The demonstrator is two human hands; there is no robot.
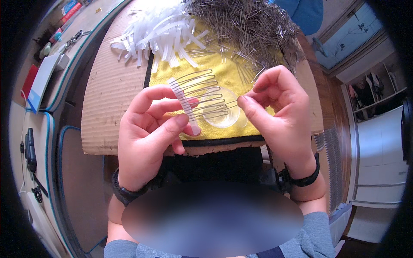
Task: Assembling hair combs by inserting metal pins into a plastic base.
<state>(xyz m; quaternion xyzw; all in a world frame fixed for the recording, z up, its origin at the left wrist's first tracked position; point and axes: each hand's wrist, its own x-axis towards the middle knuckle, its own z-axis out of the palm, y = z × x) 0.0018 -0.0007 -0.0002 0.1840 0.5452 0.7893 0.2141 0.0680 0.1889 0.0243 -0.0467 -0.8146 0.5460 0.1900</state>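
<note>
My left hand point(144, 124) is closed around a narrow white plastic strip point(185, 106), held tilted between thumb and fingers. Several U-shaped wire hairpins point(211, 81) stick out of the strip side by side, their bent ends toward the right. Thumb and fingertips of my right hand point(284, 112) pinch one more hairpin point(232, 104) among the lower ones. Its far end reaches toward the strip; whether it has entered is hard to see. Beneath the pins lies a clear round dish point(228, 122) on a yellow cloth point(254, 131) with dark edging.
A heap of loose white strips point(159, 32) lies at the far left of the cloth. Beside it, at the far right, is a large pile of hairpins point(254, 32). Cardboard point(109, 94) covers the work surface. A blue-edged desk point(77, 47) stands to the left.
</note>
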